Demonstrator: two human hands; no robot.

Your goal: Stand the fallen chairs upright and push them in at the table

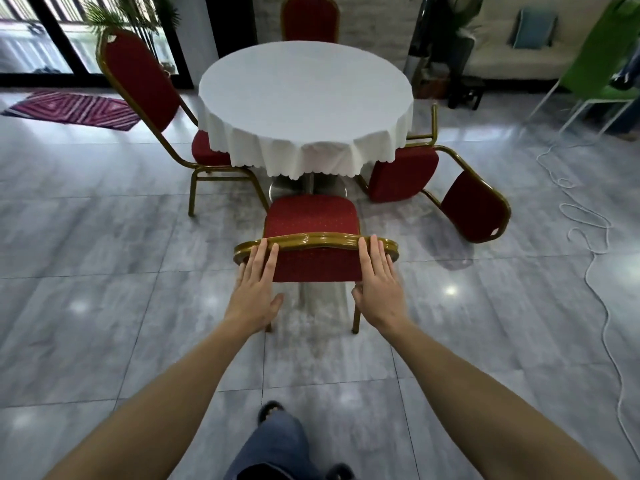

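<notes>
A red chair with a gold frame [311, 221] stands upright in front of me, facing the round table with a white cloth [304, 98]. My left hand [256, 289] lies flat against the back of its backrest at the left, fingers reaching the gold top rail. My right hand [375, 282] lies flat against it at the right, fingers spread. Right of the table, a fallen red chair [436, 185] lies tipped over on the floor. An upright red chair [152, 105] stands at the table's left, and another one [310, 19] behind the table.
A white cable [588, 244] snakes over the grey tiled floor at the right. A green chair [595, 71] stands at the far right, a patterned rug [76, 107] at the far left. My foot [270, 412] is below.
</notes>
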